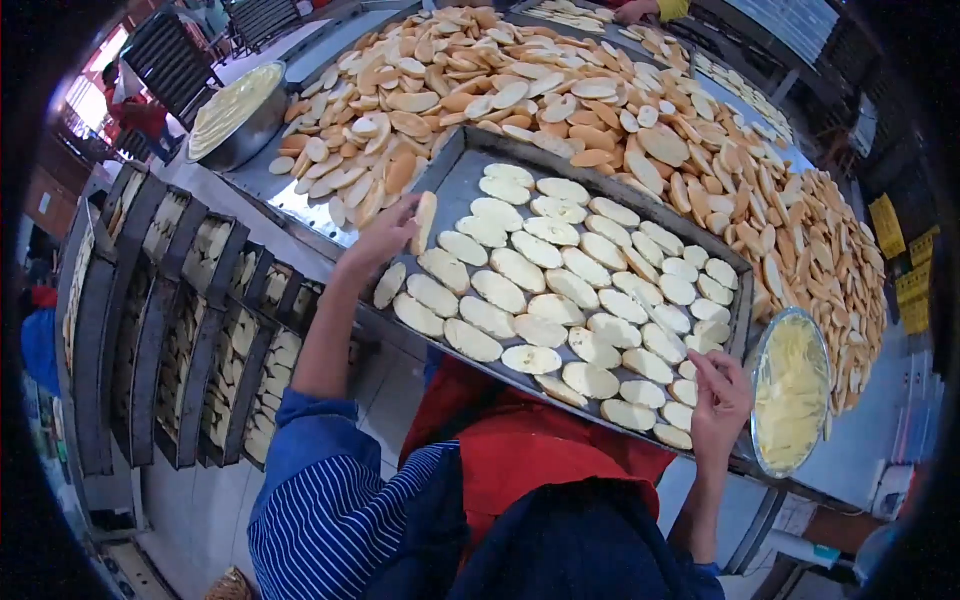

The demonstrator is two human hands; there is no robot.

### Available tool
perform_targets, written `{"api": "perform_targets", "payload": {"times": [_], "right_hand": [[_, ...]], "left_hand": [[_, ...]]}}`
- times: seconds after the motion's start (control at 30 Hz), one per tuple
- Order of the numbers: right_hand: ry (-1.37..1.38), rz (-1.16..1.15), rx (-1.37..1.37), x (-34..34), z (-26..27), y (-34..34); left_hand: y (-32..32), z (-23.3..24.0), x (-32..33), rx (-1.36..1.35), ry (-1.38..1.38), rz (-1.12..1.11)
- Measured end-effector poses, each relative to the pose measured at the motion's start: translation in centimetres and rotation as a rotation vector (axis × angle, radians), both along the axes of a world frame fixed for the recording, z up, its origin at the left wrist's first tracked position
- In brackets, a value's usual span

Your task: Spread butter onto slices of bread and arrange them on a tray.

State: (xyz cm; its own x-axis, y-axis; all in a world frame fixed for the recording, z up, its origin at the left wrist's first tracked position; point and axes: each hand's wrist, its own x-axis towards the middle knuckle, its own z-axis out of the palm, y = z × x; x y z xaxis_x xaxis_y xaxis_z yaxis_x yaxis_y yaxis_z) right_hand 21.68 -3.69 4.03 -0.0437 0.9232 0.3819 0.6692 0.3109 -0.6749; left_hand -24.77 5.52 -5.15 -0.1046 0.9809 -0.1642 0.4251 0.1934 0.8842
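My left hand pinches an oval bread slice on edge above the left end of a metal baking tray. Rows of pale, coated-looking bread slices lie flat across much of this tray. Bare metal shows at its upper left corner. My right hand is over the tray's near right end, thumb and fingers drawn together beside the slices. Whether it grips something thin there is unclear. Just right of that hand stands a metal bowl of yellow spread.
A large heap of bread slices covers the table beyond the tray. Another bowl of pale spread sits at the table's left corner. Filled trays are racked on my left. Across the table shows another person's hand.
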Motion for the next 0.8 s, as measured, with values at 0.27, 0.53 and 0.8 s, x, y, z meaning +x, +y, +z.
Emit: {"api": "perform_targets", "payload": {"times": [0.27, 0.53, 0.8], "right_hand": [[-0.006, 0.006, -0.035, 0.2, -0.3, -0.2], [0.065, -0.021, -0.069, 0.9, -0.9, -0.7], [0.073, -0.006, -0.097, 0.8, -1.0, -0.7]], "left_hand": [[2.4, 0.6, 2.7, -0.03, 0.687, -0.13], [3.5, -3.3, -0.3, 0.141, 0.727, 0.009], [2.2, -0.6, 1.1, 0.289, 0.789, 0.064]]}}
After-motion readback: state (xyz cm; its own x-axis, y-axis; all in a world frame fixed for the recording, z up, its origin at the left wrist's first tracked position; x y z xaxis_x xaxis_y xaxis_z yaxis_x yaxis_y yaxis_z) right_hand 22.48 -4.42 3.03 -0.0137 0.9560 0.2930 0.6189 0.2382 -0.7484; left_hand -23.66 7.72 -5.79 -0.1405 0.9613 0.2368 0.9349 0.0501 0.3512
